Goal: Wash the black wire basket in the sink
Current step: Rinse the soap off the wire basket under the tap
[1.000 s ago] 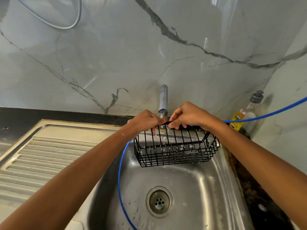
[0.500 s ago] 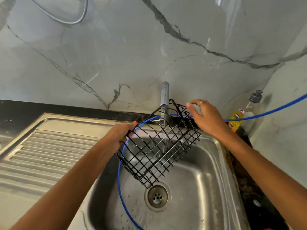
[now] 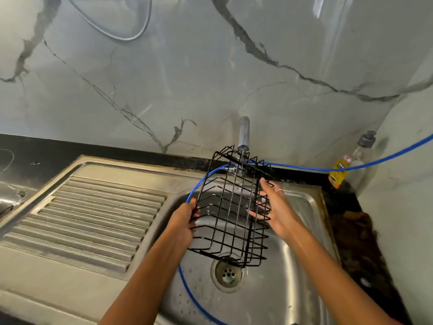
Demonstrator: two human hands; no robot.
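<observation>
The black wire basket [image 3: 230,207] hangs on end over the steel sink [image 3: 302,231], its top under the tap [image 3: 243,134] and its lower end above the drain [image 3: 226,273]. A thin stream of water runs from the tap onto the wires. My left hand [image 3: 185,220] grips the basket's left edge. My right hand [image 3: 274,207] lies flat against the basket's right side, fingers spread and touching the wires.
A blue hose [image 3: 304,168] crosses behind the basket and loops down the sink's left wall. A soap bottle [image 3: 351,160] stands in the back right corner. The ridged draining board [image 3: 93,214] lies to the left. A marble wall rises behind.
The basket went from level under the tap to tilted, then to standing on end over the drain. My right hand let go of the rim and came to the basket's right side.
</observation>
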